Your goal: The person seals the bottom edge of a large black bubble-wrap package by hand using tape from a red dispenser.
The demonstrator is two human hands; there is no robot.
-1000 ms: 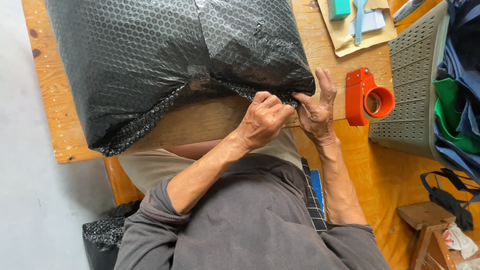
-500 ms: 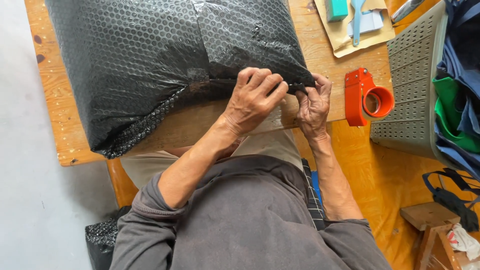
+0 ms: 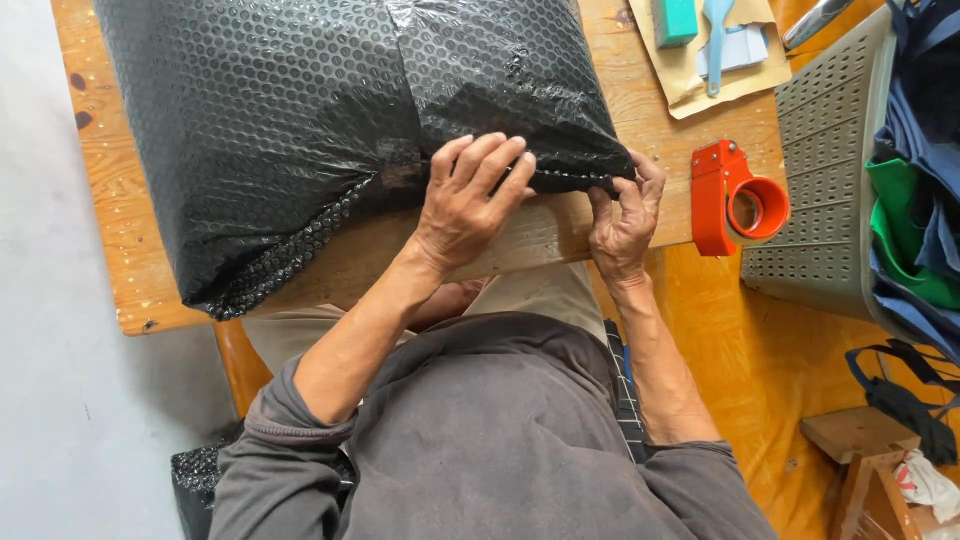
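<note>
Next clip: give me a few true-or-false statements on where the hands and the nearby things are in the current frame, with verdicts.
1. The left hand lies flat on the black bubble-wrapped package. True.
2. The right hand holds the red tape dispenser. False: the dispenser sits apart at the edge of the wooden table; the right hand pinches the package's near corner.
3. The package rests on the floor. False: it lies on the wooden table.
4. A grey perforated basket stands to the right of the dispenser. True.
5. A teal block lies on brown paper at the table's far end. True.
</note>
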